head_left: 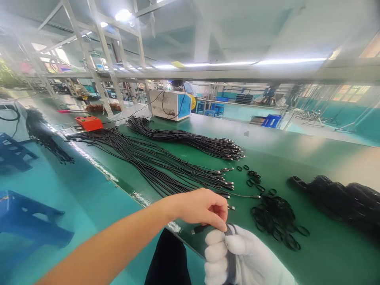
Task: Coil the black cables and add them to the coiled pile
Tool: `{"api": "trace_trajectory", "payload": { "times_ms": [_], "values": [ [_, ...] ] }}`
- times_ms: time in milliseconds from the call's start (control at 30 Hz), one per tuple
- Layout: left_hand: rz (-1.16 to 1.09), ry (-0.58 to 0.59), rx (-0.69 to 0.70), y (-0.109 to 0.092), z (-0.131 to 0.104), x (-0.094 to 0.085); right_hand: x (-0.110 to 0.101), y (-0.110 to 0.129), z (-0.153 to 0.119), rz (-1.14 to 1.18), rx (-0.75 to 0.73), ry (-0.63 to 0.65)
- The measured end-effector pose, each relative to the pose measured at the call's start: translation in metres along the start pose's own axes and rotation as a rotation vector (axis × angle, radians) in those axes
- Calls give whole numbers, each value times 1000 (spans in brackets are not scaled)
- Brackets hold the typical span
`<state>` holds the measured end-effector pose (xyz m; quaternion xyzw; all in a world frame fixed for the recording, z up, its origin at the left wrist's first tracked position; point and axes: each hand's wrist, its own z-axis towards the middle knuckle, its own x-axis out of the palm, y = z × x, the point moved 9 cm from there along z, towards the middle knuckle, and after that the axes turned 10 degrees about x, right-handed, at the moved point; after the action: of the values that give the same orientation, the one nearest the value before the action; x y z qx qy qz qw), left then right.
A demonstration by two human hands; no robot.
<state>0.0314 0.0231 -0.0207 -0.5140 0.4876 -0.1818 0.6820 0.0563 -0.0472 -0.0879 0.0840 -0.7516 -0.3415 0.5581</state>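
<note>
My right hand (237, 253), in a white glove, is wrapped round a coiled black cable (231, 261) at the bottom centre. Bare and bent at the fingers, my left hand (204, 208) pinches at the top of that coil, its thumb and index finger touching it. A black connector with a metal tip (199, 228) sticks out to the left below my left hand. Loose black cables (154, 168) lie spread behind my left hand, their plug ends towards the right. To the right of both hands rests a pile of black bands (277, 215).
A thicker cable bundle (184, 138) lies farther back, near a white and blue machine (170, 105). An orange control box (89, 123) stands at left. Coiled black cables (335, 198) line the right side. Blue stools (29, 221) stand beyond the table edge.
</note>
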Motion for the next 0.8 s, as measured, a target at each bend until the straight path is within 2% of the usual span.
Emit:
{"api": "trace_trajectory", "payload": {
  "times_ms": [100, 167, 233, 300, 367, 567, 667, 800],
  "values": [
    [-107, -133, -48, 8, -10, 5, 4, 2, 1, 146, -12, 87],
    [-103, -290, -51, 9, -18, 4, 5, 8, 3, 109, -67, 111],
    [-40, -462, -40, 8, -29, 1, 4, 14, 5, 43, -122, 90],
    [23, -583, -33, 7, -39, 0, 3, 16, 8, -12, -154, 61],
    [20, -610, -34, 8, -44, 4, 2, 15, 11, -37, -147, 47],
    [-77, -488, 2, 9, -41, 16, 0, 20, 8, -198, -141, 14],
    [-37, -537, 31, 9, -39, 16, 0, 25, 2, -394, -114, -30],
    [-21, -648, 94, 8, -41, 19, -3, 27, -11, -674, 9, -169]
  ]
}}
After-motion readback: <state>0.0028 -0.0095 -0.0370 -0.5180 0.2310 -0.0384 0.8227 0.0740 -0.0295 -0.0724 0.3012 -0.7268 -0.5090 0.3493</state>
